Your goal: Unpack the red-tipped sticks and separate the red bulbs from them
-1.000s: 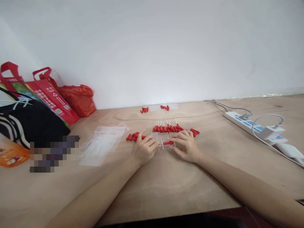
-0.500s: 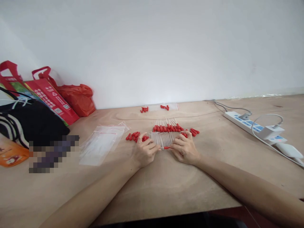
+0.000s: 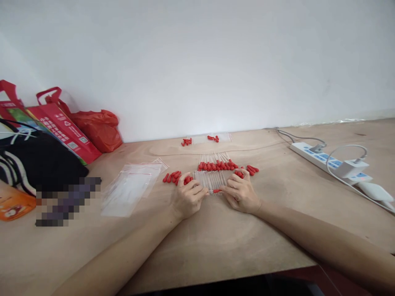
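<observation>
My left hand (image 3: 190,197) is closed, its fingertips pinching a thin clear dropper tube that points to the right. Facing it, my right hand (image 3: 242,192) pinches a red rubber bulb (image 3: 216,190), which meets the tube's end between the two hands. Just beyond lies a row of bare clear tubes (image 3: 211,179) side by side. Behind that is a row of droppers (image 3: 217,165) fitted with red bulbs, their tubes pointing away. Loose red bulbs (image 3: 175,176) are heaped by my left hand, and more bulbs (image 3: 252,169) sit beyond my right hand, partly hidden by it.
Clear zip bags (image 3: 132,189) lie on the wooden table to the left. Near the wall is another clear bag (image 3: 200,139) with red bulbs around it. A power strip (image 3: 314,155) with cables is on the right; red bags (image 3: 103,129) and a black bag (image 3: 46,160) stand far left.
The red bulb between my hands now sits slightly closer to my left fingertips. The view has shifted a little; both hands keep their pinch.
</observation>
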